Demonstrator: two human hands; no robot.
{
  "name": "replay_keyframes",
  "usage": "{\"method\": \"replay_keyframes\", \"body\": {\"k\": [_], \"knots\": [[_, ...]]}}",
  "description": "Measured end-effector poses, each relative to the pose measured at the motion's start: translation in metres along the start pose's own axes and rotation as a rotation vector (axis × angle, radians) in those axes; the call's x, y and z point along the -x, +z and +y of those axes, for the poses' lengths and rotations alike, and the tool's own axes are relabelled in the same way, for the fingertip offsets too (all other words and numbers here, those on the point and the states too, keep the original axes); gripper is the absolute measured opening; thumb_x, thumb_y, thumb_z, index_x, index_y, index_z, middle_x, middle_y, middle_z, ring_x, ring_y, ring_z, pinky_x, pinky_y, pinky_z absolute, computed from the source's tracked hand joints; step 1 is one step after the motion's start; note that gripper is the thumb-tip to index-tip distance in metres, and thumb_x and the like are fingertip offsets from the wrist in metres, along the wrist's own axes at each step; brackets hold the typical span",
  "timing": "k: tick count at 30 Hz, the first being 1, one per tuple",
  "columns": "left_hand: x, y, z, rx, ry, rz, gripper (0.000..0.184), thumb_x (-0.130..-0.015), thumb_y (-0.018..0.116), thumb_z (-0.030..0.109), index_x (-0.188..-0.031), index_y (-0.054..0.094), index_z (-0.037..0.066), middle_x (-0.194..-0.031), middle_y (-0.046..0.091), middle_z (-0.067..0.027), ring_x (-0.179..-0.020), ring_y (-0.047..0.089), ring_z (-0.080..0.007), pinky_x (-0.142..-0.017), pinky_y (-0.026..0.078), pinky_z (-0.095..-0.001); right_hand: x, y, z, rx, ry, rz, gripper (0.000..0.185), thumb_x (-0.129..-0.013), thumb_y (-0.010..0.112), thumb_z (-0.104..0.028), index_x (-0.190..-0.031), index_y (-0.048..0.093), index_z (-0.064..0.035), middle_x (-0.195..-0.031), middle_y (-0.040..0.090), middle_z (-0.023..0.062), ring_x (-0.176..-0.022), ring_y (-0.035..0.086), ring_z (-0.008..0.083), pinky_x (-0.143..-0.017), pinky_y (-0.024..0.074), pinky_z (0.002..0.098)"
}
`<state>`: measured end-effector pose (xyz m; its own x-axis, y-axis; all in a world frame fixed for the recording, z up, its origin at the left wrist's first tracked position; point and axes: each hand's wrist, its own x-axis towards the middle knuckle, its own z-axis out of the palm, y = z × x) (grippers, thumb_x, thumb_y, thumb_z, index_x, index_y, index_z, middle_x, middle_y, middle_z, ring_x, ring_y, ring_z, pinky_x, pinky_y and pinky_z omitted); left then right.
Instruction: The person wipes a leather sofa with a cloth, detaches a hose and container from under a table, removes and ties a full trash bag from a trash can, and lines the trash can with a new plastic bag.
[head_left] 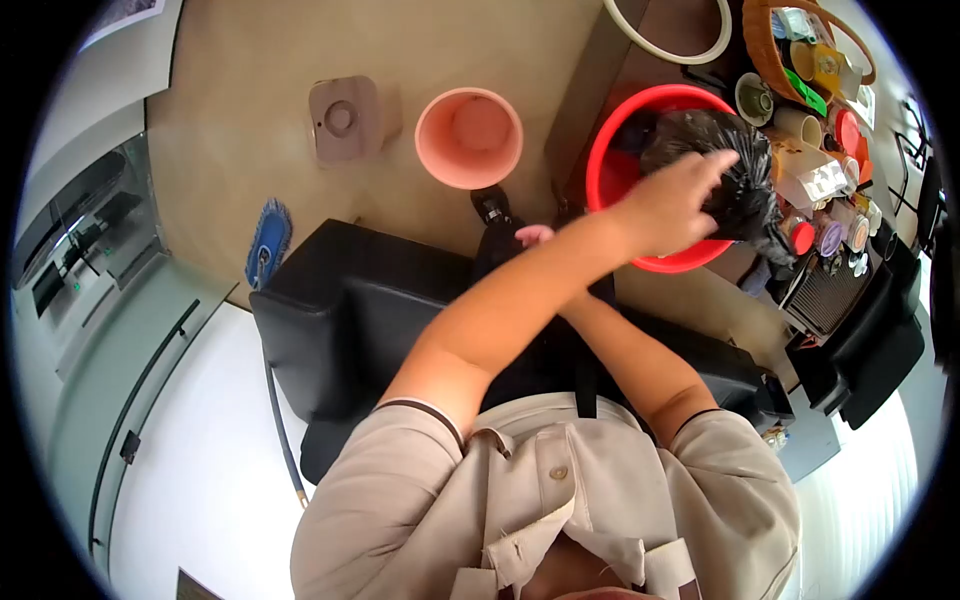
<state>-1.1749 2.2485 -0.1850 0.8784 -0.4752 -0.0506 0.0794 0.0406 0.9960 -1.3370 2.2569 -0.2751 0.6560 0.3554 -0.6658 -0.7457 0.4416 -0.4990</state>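
Note:
A black plastic bag (745, 185) bulges over the edge of a red tub (600, 170) on my right. My left hand (675, 205) reaches across my body and lies over the bag, its fingers apart and the fingertips at the plastic. Whether they touch it firmly is hard to see. My right hand (535, 235) sits beneath my left forearm, near my leg. Only a few of its fingertips show, so I cannot make out whether it holds anything. A pink bin (430, 140) stands in front of my shoe.
Left of the pink bin is a greyish lidded container (345, 120). A blue mop head (268, 245) rests by the black leather seat (390, 310). Several jars and cups crowd the right side, below a woven basket (757, 50). A white ring (645, 45) lies at the top.

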Motion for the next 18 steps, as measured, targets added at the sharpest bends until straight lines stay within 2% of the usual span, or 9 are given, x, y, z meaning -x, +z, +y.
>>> {"method": "replay_keyframes", "body": {"k": [1,4,5,7,11,13,14,17,18], "knots": [[0.006,-0.011,0.002,-0.011,-0.034,0.008,0.057,-0.072,0.062,0.003,-0.126,0.046,0.007,-0.103,0.054,-0.0146,-0.09,0.057,-0.0228,-0.082,0.047,-0.0336,-0.001,0.006,-0.008,0.017,-0.011,-0.006,0.031,-0.097,0.04,-0.029,-0.116,0.048,-0.006,-0.1,0.051,0.001,-0.091,0.049,0.0097,-0.077,0.0414,0.0247],[0.044,-0.092,-0.012,-0.192,-0.017,0.289,0.031,-0.075,0.06,0.004,-0.106,0.059,0.001,-0.094,0.06,-0.0122,-0.086,0.059,-0.0244,-0.079,0.047,-0.0357,-0.019,0.027,-0.063,0.121,-0.043,0.209,0.026,-0.09,0.049,-0.01,-0.116,0.047,-0.0056,-0.096,0.054,0.0007,-0.086,0.054,0.0112,-0.073,0.0435,0.0219],[0.081,-0.144,-0.028,0.011,-0.259,0.457,0.033,-0.078,0.06,0.004,-0.11,0.058,0.0,-0.101,0.061,-0.0088,-0.091,0.057,-0.0203,-0.08,0.047,-0.0328,-0.024,0.031,-0.082,0.016,-0.008,0.173,0.03,-0.087,0.052,-0.003,-0.116,0.047,-0.0054,-0.096,0.055,0.0011,-0.086,0.055,0.0119,-0.073,0.0443,0.0217],[0.106,-0.168,-0.012,0.003,-0.377,0.435,0.043,-0.082,0.063,0.014,-0.122,0.052,0.003,-0.119,0.055,-0.0086,-0.106,0.052,-0.017,-0.092,0.041,-0.031,-0.03,0.038,-0.089,-0.107,-0.019,0.168,0.035,-0.081,0.055,0.007,-0.113,0.047,-0.0053,-0.093,0.058,0.0036,-0.083,0.057,0.0101,-0.066,0.0444,0.0193],[0.159,-0.175,0.001,0.107,-0.302,0.239,0.073,-0.074,0.074,0.032,-0.132,0.042,0.001,-0.127,0.05,-0.0098,-0.121,0.042,-0.0187,-0.104,0.028,-0.0335,-0.039,0.077,-0.109,-0.221,-0.044,0.055,0.03,-0.082,0.059,0.003,-0.11,0.049,-0.0062,-0.095,0.062,0.0066,-0.087,0.061,0.014,-0.074,0.0499,0.0241],[0.171,-0.165,-0.001,0.344,-0.31,0.257,0.068,-0.077,0.073,0.027,-0.132,0.041,0.001,-0.124,0.05,-0.0077,-0.117,0.046,-0.0159,-0.1,0.034,-0.0308,-0.043,0.096,-0.113,-0.218,0.006,0.022,0.027,-0.083,0.06,0.0,-0.107,0.051,-0.0064,-0.092,0.062,0.005,-0.083,0.061,0.0138,-0.072,0.0503,0.025],[0.175,-0.161,0.003,0.487,-0.348,0.375,0.045,-0.081,0.07,0.02,-0.118,0.053,0.001,-0.106,0.057,-0.0028,-0.097,0.052,-0.0095,-0.085,0.042,-0.0239,-0.045,0.11,-0.113,-0.169,-0.009,0.086,0.023,-0.084,0.061,-0.003,-0.105,0.053,-0.0068,-0.09,0.062,0.0028,-0.078,0.06,0.0113,-0.068,0.0488,0.0226],[0.205,-0.177,-0.007,0.34,-0.498,0.568,0.017,-0.084,0.066,0.013,-0.096,0.061,0.002,-0.085,0.056,0.0034,-0.076,0.048,-0.0038,-0.068,0.04,-0.018,-0.055,0.117,-0.108,0.01,-0.04,0.143,0.021,-0.085,0.06,-0.006,-0.105,0.054,-0.0073,-0.088,0.061,0.0019,-0.074,0.057,0.0089,-0.067,0.047,0.0212],[0.21,-0.176,-0.006,0.329,-0.376,0.697,0.011,-0.085,0.064,0.012,-0.082,0.059,0.002,-0.073,0.051,0.0064,-0.068,0.042,-0.0029,-0.063,0.035,-0.0176,-0.054,0.121,-0.108,0.065,-0.05,0.15,0.02,-0.087,0.059,-0.009,-0.106,0.054,-0.0074,-0.087,0.06,0.0017,-0.072,0.055,0.008,-0.067,0.0464,0.0212]]}}
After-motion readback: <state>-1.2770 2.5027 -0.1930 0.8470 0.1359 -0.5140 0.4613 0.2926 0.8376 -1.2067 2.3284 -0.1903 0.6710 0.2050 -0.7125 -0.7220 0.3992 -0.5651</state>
